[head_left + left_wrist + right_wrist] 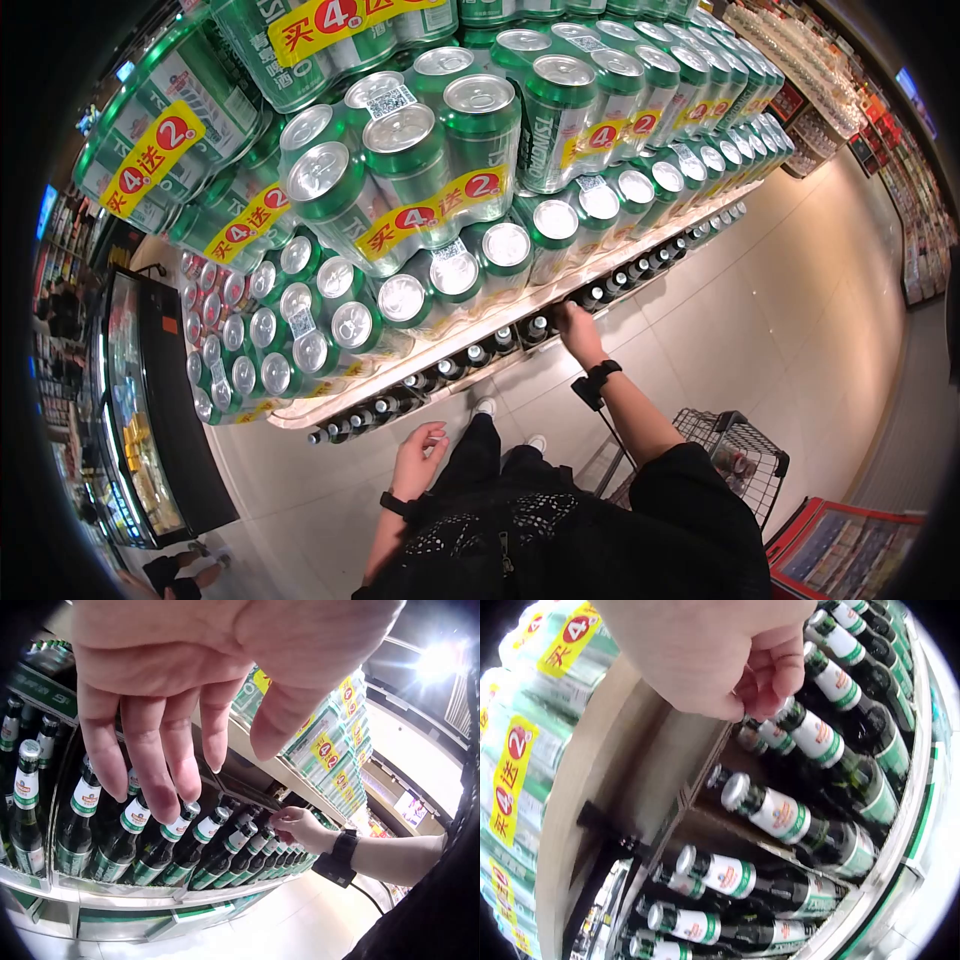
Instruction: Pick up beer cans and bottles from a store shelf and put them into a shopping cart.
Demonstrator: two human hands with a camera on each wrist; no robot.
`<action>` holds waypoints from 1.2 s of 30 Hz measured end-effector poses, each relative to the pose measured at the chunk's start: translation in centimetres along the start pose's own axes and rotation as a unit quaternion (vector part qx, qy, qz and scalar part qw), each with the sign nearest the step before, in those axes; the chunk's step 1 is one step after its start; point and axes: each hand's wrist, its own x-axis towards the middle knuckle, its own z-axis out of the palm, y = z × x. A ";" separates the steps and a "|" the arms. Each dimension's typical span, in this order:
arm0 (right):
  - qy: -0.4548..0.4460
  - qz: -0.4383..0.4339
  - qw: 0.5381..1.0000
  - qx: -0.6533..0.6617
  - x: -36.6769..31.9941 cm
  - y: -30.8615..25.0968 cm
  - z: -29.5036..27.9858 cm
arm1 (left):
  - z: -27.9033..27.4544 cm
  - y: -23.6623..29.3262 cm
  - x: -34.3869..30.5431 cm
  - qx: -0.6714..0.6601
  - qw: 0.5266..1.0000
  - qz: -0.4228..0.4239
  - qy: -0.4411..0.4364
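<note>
My right hand reaches into the lower shelf, thumb and curled fingers pinching the top of a green glass beer bottle with a white and green neck label. Other bottles, such as a beer bottle in front, stand upright close around it. In the head view that right hand is just below the shelf board that carries the cans. My left hand hangs in front of my body, holding nothing. Its fingers are loosely bent before the bottle row in the left wrist view.
Plastic-wrapped packs of green beer cans are stacked above the bottles. A wire shopping cart stands at my right, with a red-edged bin beyond it. A glass-fronted display case is at the left. Pale floor tiles run alongside the shelf.
</note>
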 end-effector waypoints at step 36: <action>0.101 -0.115 0.985 -0.078 -9.2 -20.3 -29.8 | 12.1 19.9 2.2 0.161 0.889 0.419 -0.091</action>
